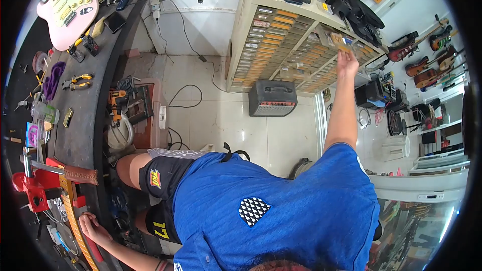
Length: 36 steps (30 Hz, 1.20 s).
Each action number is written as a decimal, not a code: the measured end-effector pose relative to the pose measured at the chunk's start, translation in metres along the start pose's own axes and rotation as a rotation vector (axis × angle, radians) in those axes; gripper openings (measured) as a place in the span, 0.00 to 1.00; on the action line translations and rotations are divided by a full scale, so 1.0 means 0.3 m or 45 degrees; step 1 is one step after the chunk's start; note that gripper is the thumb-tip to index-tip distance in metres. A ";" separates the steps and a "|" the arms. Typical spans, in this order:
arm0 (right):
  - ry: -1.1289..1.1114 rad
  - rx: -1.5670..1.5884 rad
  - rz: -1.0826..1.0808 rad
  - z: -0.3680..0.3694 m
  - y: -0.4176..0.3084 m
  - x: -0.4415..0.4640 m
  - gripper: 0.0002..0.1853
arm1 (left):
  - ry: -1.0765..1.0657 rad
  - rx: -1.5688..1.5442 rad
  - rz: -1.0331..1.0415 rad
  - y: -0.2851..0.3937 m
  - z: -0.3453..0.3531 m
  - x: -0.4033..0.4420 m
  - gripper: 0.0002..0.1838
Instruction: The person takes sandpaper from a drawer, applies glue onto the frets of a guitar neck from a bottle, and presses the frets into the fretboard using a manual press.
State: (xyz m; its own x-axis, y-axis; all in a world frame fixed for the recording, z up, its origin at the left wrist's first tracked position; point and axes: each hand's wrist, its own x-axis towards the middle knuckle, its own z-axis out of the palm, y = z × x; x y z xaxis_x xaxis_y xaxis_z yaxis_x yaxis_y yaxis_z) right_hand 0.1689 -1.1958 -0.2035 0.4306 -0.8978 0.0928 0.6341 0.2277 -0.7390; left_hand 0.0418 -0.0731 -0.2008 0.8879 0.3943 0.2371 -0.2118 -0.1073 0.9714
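Observation:
My right hand is stretched out to the upper right, in front of a metal cabinet of small drawers. Its fingers pinch what looks like a small clear plastic packet with something yellowish in it. At the lower left, my left hand rests by the bench edge beside a guitar neck. Those fingers are curled together, and whatever they hold, if anything, is hidden. Near that neck, a red vise and a brown leather-like pad sit on the bench.
A dark workbench carries a pink guitar body, yellow-handled pliers and a purple cloth. A small amplifier stands on the floor below the cabinet. A drill lies beside the bench; cables cross the floor.

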 end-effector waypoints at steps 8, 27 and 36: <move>0.153 -0.226 0.510 -0.278 0.395 0.052 0.17 | 0.054 -0.002 -0.008 0.004 -0.024 0.006 0.12; 0.229 -0.894 0.987 -0.328 0.935 -0.084 0.23 | 0.250 -0.105 -0.209 0.048 -0.028 0.037 0.11; 0.448 -0.751 0.772 -0.484 0.733 -0.567 0.20 | 0.293 0.091 -0.114 0.034 -0.017 0.031 0.12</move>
State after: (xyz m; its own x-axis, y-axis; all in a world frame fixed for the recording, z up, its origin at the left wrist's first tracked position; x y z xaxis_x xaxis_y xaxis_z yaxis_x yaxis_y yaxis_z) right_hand 0.1418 -1.0478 -0.4786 0.3011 -0.7723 -0.5594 -0.1093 0.5548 -0.8248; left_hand 0.0458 -0.0659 -0.1885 0.7836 0.6018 0.1544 -0.0996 -0.1236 0.9873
